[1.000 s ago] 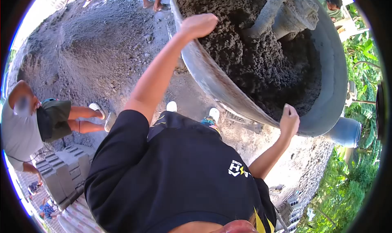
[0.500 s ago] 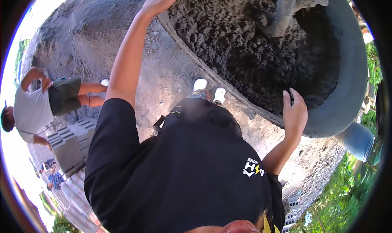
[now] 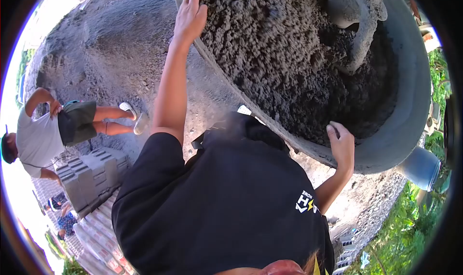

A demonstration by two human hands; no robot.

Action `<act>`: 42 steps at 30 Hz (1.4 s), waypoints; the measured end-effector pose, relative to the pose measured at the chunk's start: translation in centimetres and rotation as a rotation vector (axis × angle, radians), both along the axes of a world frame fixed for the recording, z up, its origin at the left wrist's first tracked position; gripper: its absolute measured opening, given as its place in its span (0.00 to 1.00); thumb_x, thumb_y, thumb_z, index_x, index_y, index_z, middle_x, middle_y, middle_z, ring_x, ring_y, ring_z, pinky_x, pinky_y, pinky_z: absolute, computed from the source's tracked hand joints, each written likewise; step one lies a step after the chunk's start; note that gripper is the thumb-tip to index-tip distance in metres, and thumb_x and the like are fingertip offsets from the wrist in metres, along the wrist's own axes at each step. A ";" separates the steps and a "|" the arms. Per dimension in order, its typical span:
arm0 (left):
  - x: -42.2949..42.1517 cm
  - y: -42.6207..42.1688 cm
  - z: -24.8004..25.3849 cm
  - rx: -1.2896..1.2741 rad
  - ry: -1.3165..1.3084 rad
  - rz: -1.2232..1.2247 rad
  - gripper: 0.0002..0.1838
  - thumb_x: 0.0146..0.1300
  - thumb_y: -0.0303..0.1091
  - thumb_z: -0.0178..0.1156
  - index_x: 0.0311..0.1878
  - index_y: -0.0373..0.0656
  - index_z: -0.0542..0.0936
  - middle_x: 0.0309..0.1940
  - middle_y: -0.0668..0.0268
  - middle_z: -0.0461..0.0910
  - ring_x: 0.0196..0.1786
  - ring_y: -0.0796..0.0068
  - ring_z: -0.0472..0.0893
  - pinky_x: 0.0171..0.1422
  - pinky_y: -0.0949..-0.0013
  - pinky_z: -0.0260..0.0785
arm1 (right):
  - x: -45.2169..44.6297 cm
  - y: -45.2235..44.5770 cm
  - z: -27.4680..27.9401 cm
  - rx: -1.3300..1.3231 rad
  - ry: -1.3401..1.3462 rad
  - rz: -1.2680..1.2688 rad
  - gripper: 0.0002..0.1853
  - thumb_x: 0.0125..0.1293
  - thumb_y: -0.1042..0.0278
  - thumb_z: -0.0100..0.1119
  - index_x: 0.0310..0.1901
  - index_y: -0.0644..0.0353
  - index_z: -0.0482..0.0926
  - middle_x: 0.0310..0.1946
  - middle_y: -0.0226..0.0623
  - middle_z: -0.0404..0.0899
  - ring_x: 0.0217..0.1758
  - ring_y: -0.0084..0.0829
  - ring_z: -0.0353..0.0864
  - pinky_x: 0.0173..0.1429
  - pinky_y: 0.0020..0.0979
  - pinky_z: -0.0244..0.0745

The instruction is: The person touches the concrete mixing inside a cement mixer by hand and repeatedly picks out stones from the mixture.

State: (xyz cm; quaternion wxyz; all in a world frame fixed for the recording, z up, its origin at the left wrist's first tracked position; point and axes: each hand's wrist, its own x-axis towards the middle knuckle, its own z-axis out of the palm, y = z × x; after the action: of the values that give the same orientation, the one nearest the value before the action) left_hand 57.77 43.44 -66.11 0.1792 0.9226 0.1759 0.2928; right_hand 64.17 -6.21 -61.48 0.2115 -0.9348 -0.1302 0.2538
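Observation:
In the head view, a large round concrete mixer drum [image 3: 410, 125] tilts toward me, holding dark, crumbly concrete mix [image 3: 275, 58]. A mix-caked paddle arm [image 3: 361, 41] reaches into it at the upper right. My left hand [image 3: 191, 18] is closed over the rim at the upper left, its thumb toward the mix. Lower down, my right hand [image 3: 341, 142] hooks its fingers over the near rim, the fingertips inside the drum above the mix. Neither hand carries a tool. My black shirt hides part of the ground below the drum.
At the left, a person [image 3: 62, 130] stands beside stacked grey concrete blocks [image 3: 91, 176]. Behind lies a big grey heap of sand [image 3: 115, 39]. A blue barrel [image 3: 420, 169] stands past the drum at the right, near green plants [image 3: 410, 227]. More people appear small at the lower left.
The paddle arm has turned to a different position and the mix has shifted. My body is closer to the drum, covering most of my shoes. My left hand sits slightly lower on the rim.

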 end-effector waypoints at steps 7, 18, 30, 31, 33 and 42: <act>0.4 0.5 -1.3 0.229 -0.162 -0.078 0.19 0.63 0.21 0.46 0.56 0.33 0.76 0.58 0.46 0.75 0.63 0.45 0.73 0.67 0.55 0.67 | 0.5 -1.4 -1.1 0.326 -0.469 -0.184 0.15 0.72 0.63 0.59 0.45 0.69 0.83 0.45 0.41 0.86 0.43 0.31 0.83 0.49 0.32 0.78; 0.7 -1.6 0.8 -0.084 -0.126 -0.037 0.19 0.64 0.25 0.45 0.55 0.38 0.79 0.57 0.51 0.78 0.62 0.50 0.76 0.68 0.59 0.66 | 0.7 -2.8 -1.3 0.323 -0.315 -0.450 0.30 0.68 0.65 0.63 0.70 0.61 0.69 0.66 0.43 0.72 0.57 0.37 0.79 0.60 0.38 0.75; 0.8 -1.2 1.0 0.008 -0.051 -0.069 0.18 0.64 0.26 0.45 0.54 0.37 0.80 0.57 0.50 0.79 0.62 0.49 0.76 0.68 0.60 0.66 | 0.7 -1.0 -0.3 0.553 -0.514 -0.327 0.34 0.69 0.64 0.63 0.74 0.61 0.62 0.70 0.48 0.68 0.72 0.40 0.68 0.74 0.40 0.60; 0.8 -1.4 1.0 0.007 -0.043 -0.070 0.18 0.64 0.26 0.45 0.54 0.37 0.80 0.57 0.50 0.79 0.62 0.49 0.76 0.68 0.60 0.66 | 0.8 -1.4 -0.4 0.550 -0.507 -0.329 0.34 0.69 0.64 0.63 0.74 0.61 0.62 0.70 0.48 0.68 0.72 0.40 0.68 0.74 0.40 0.60; 0.8 -1.6 1.3 -0.052 -0.050 -0.048 0.18 0.65 0.26 0.45 0.53 0.37 0.80 0.55 0.50 0.79 0.61 0.50 0.77 0.67 0.60 0.66 | 1.3 -2.3 -0.8 0.306 -0.420 -0.210 0.35 0.70 0.62 0.62 0.74 0.60 0.60 0.75 0.45 0.61 0.76 0.41 0.62 0.77 0.42 0.56; 1.1 -1.1 0.7 -0.143 -0.095 -0.062 0.16 0.68 0.30 0.46 0.50 0.36 0.81 0.52 0.52 0.81 0.58 0.53 0.80 0.65 0.62 0.68 | 1.5 -2.3 -1.3 0.352 -0.345 -0.471 0.21 0.69 0.69 0.60 0.63 0.63 0.77 0.50 0.48 0.84 0.53 0.32 0.83 0.62 0.33 0.74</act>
State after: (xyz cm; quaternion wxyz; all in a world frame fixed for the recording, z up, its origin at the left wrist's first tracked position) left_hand 58.84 42.29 -65.40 0.2618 0.8975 0.1590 0.3174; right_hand 65.64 -8.52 -62.73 0.3973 -0.9175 0.0138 0.0096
